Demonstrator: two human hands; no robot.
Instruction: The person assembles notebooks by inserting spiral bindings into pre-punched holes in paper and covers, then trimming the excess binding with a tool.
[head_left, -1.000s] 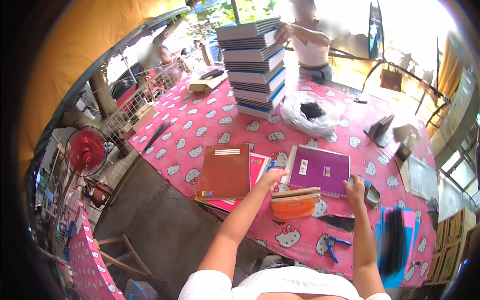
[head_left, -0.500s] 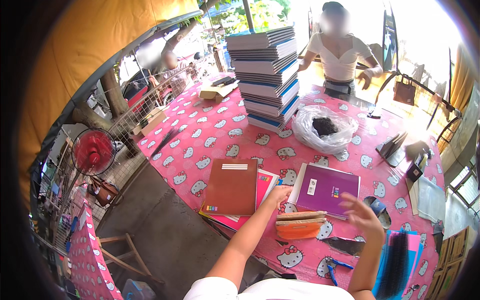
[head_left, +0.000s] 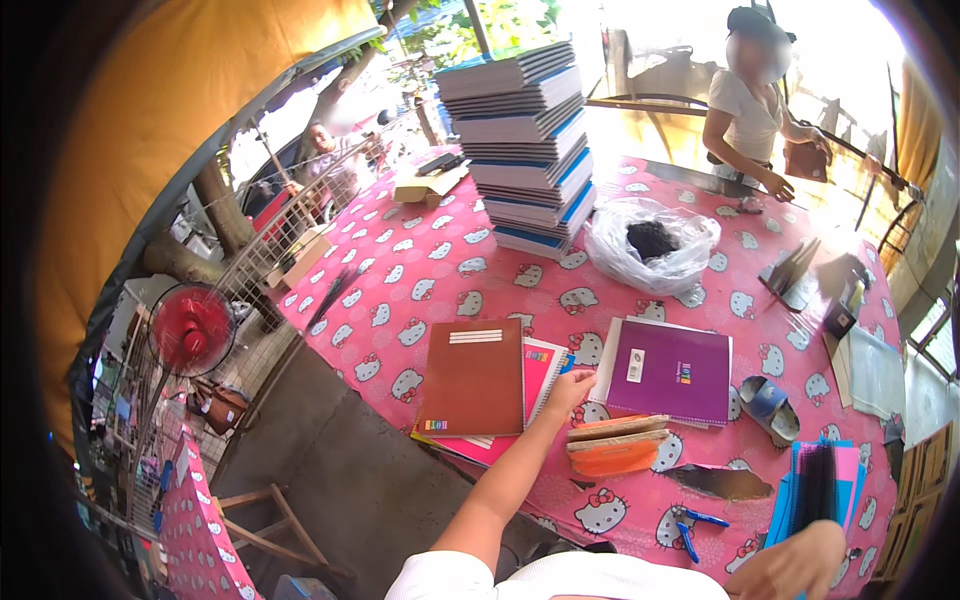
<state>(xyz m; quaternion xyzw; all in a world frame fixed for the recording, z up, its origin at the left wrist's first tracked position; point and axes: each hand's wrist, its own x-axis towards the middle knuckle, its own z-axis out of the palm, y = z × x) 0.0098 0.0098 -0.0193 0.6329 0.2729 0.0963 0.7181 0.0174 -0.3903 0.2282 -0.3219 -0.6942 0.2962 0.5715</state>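
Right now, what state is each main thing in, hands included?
Purple notebook, flat, cover up
Left hand, beside that notebook; grip unclear
Right hand, blurred; grip unclear
Brown notebook, flat atop others
Tall notebook stack, standing, uneven
Clear plastic bag, open, dark material inside
Pliers, handles spread
Sandal, sole down
Black coils, lying on coloured sheets
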